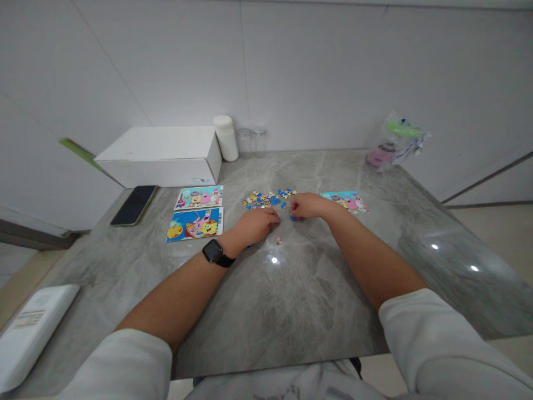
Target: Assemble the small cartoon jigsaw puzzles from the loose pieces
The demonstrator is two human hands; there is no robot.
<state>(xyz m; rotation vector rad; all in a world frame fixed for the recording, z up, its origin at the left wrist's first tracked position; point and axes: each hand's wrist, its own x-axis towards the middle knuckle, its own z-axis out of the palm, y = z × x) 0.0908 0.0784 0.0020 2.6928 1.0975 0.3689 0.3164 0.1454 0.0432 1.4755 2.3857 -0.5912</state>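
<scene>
Though small and thin, the puzzle pieces (268, 199) look light, stiff and apt to slide on the glossy stone table (300, 289); I judge each is best pinched at its edges with fingertips. They lie scattered just beyond my knuckles. My left hand (255, 223) rests knuckles-up, fingers curled onto the table; whether it grips a piece I cannot tell. My right hand (307, 205) is likewise curled, fingertips beside a blue piece (292, 218). One stray pink piece (278, 240) lies nearer me, between my wrists.
</scene>
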